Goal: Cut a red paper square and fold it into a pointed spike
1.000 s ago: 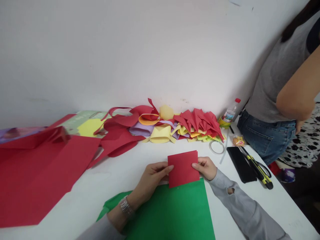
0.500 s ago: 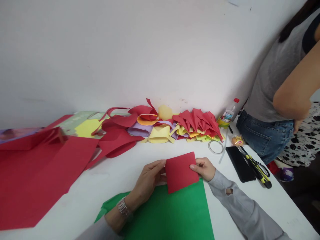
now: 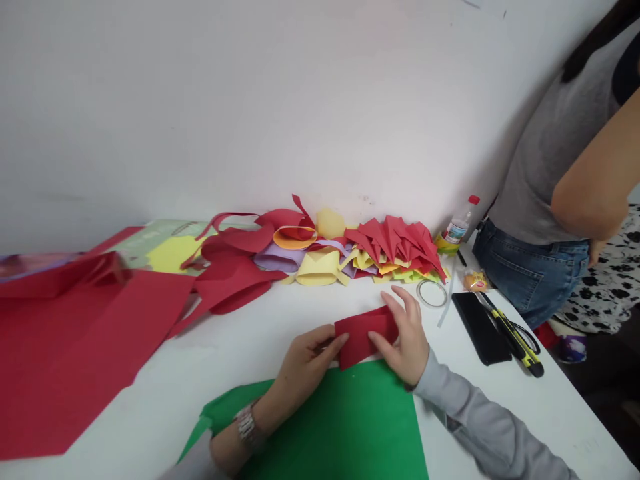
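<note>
A small piece of red paper (image 3: 357,340) is held between my hands above the far edge of a green sheet (image 3: 345,420). My left hand (image 3: 305,367) pinches its left end, thumb on the front and fingers behind. My right hand (image 3: 403,340) has its thumb pressed on the front of the paper's right part, while its fingers curve up and over the top edge. The paper looks bent or folded along its length; its back is hidden.
Red paper sheets (image 3: 90,360) spread over the left of the white table. Folded red pieces (image 3: 395,240) and rolled coloured paper (image 3: 320,267) line the wall. At right lie a tape roll (image 3: 431,293), a black phone (image 3: 480,330), a yellow-black cutter (image 3: 515,340) and a bottle (image 3: 457,223). Another person (image 3: 540,167) stands beyond.
The red paper has gone from a flat, nearly square face to a shorter strip. My right hand has shifted from its right edge to thumb in front, fingers raised over the top.
</note>
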Demonstrator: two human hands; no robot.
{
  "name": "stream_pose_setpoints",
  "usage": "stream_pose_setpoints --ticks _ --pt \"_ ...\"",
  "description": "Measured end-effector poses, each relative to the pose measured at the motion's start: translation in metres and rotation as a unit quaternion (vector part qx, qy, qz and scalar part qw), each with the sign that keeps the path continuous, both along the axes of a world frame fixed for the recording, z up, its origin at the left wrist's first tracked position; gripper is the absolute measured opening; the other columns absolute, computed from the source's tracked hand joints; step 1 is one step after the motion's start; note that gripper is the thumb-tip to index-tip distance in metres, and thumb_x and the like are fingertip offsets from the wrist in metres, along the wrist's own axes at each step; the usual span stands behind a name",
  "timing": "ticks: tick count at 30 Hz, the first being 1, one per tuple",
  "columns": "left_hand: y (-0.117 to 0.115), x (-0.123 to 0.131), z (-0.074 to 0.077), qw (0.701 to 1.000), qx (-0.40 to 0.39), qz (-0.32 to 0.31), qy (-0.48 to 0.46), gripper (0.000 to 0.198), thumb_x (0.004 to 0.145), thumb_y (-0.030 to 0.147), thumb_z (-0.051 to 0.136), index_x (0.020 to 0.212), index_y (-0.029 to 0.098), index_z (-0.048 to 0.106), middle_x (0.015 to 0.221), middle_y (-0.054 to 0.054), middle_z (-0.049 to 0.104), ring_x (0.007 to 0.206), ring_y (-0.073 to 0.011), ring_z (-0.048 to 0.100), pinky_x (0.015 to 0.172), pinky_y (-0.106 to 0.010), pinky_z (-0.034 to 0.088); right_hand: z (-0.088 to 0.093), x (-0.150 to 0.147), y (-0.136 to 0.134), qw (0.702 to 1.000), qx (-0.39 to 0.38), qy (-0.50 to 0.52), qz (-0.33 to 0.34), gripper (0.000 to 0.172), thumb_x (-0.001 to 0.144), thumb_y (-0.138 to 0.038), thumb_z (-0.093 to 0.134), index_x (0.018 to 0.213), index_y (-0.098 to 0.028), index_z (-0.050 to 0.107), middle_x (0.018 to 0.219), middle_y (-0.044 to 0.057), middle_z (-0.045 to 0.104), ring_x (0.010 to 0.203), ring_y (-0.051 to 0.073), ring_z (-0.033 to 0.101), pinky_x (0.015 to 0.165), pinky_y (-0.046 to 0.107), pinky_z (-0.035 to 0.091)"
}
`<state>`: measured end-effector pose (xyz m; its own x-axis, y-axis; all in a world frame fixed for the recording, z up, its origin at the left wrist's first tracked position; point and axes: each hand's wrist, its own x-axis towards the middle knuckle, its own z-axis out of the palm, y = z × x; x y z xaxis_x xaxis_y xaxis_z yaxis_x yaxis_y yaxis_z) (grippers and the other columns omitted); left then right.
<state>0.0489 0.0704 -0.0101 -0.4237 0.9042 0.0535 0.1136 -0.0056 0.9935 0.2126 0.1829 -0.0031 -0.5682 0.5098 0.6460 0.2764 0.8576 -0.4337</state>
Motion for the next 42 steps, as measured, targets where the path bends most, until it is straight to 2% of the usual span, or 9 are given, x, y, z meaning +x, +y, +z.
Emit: stream_pose_setpoints --ticks 5,12,20,26,30,33,36,39,42 --pt "0.0 0.001 0.002 1.0 0.007 -0.002 0.025 0.044 0.072 0.055 0.066 0.051 0.019 0.051 0.052 0.005 0.047 0.051 -0.011 0.046 0.047 -0.021 0.044 0.014 0.003 -0.015 0.98 0.19 -0.047 -0.038 0.033 0.086 -0.026 0.061 0.119 -0.025 0.061 0.137 0.014 0.046 0.13 0.035 0.04 0.107 0.062 0.026" --pt "-0.001 -0.001 0.009 1.0 0.009 0.01 0.022 0.043 0.072 0.055 0.065 0.05 0.019 0.056 0.051 0.003 0.052 0.052 -0.0122 0.049 0.05 -0.021 0.046 0.013 0.003 -0.01 0.986 0.163 0.039 0.011 0.011 0.09 -0.016 0.055 0.095 -0.022 0.063 0.112 0.007 0.064 0.116 0.025 0.055 0.108 0.055 0.03" --pt "-0.002 -0.001 0.009 0.997 -0.006 0.078 -0.027 0.043 0.066 0.061 0.071 0.07 0.018 0.07 0.074 -0.003 0.07 0.061 -0.0204 0.065 0.059 -0.032 0.06 0.013 0.01 -0.006 0.982 0.168 0.025 0.082 0.012 0.087 -0.017 0.06 0.093 -0.025 0.065 0.111 0.006 0.068 0.115 0.025 0.057 0.11 0.055 0.027" --pt "-0.002 -0.011 0.003 0.986 -0.024 0.162 -0.017 0.049 0.073 0.064 0.063 0.078 0.016 0.068 0.072 -0.006 0.07 0.061 -0.0219 0.068 0.055 -0.032 0.059 -0.001 0.024 0.0 0.959 0.212 -0.068 0.178 0.023 0.092 -0.019 0.045 0.102 -0.026 0.064 0.077 0.001 0.07 0.088 0.019 0.065 0.109 0.051 0.029" --pt "-0.001 -0.023 -0.003 0.974 -0.051 0.213 0.061 0.038 0.073 0.055 0.064 0.073 0.017 0.063 0.053 -0.001 0.06 0.041 -0.0199 0.057 0.039 -0.031 0.048 -0.02 0.028 0.011 0.943 0.212 -0.098 0.235 0.031 0.095 -0.024 0.035 0.101 -0.023 0.065 0.1 0.006 0.073 0.1 0.019 0.065 0.101 0.041 0.042" --pt "-0.003 -0.027 -0.006 0.95 -0.021 0.265 0.164 0.033 0.073 0.037 0.067 0.096 0.015 0.064 0.088 -0.011 0.069 0.081 -0.0303 0.068 0.07 -0.045 0.056 -0.032 0.026 0.016 0.943 0.188 -0.105 0.255 0.029 0.092 -0.025 0.037 0.097 -0.022 0.065 0.105 0.007 0.073 0.106 0.02 0.064 0.103 0.04 0.042" --pt "-0.009 -0.026 -0.01 0.872 0.108 0.134 0.458 0.03 0.083 0.015 0.054 0.11 0.02 0.065 0.128 -0.013 0.061 0.126 -0.0311 0.05 0.107 -0.054 0.035 -0.033 0.025 0.016 0.944 0.151 -0.102 0.276 0.025 0.088 -0.027 0.04 0.094 -0.022 0.064 0.099 0.007 0.075 0.103 0.021 0.066 0.1 0.041 0.045" --pt "-0.015 -0.019 -0.02 0.738 0.175 -0.08 0.647 0.038 0.084 0.003 0.046 0.108 0.023 0.067 0.126 -0.006 0.065 0.122 -0.0236 0.054 0.111 -0.047 0.033 -0.025 0.027 0.014 0.95 0.079 -0.08 0.291 0.019 0.084 -0.028 0.047 0.09 -0.021 0.064 0.091 0.008 0.075 0.096 0.021 0.068 0.086 0.035 0.053" --pt "-0.021 -0.012 -0.026 0.729 0.136 -0.12 0.66 0.038 0.079 0.002 0.05 0.106 0.02 0.069 0.115 -0.007 0.071 0.109 -0.0233 0.061 0.103 -0.043 0.043 -0.017 0.031 0.015 0.964 -0.028 -0.055 0.257 0.013 0.084 -0.028 0.054 0.084 -0.021 0.065 0.08 0.007 0.074 0.083 0.019 0.069 0.076 0.031 0.055"
